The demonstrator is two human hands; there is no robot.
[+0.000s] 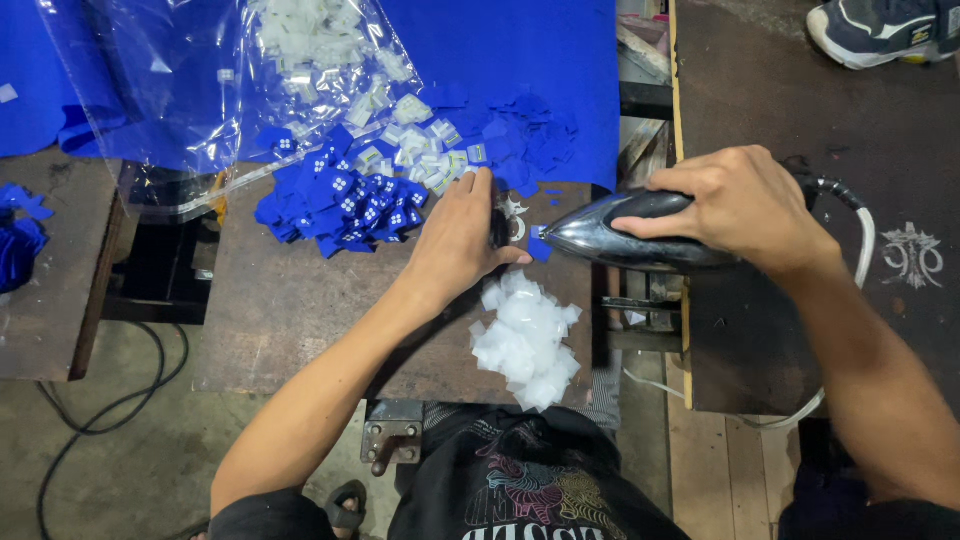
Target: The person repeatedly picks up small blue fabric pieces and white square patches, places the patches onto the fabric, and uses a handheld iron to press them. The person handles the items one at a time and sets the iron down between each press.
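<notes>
Brown, worn counter (290,310). On top: a heap of small blue cloth squares (345,195), a pile of white see-through bits (525,340) near the front edge, and a clear plastic bag (200,90) at the back left.

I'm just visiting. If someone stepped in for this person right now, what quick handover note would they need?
Right hand grips the iron, its tip at a small blue piece on the brown board.
Left hand lies flat beside that piece, fingers reaching the pile of blue squares.
White backing scraps are heaped near the board's front edge.
A clear bag of more white pieces lies at the back, on blue cloth.
Done and left: cannot be counted from this picture.
</notes>
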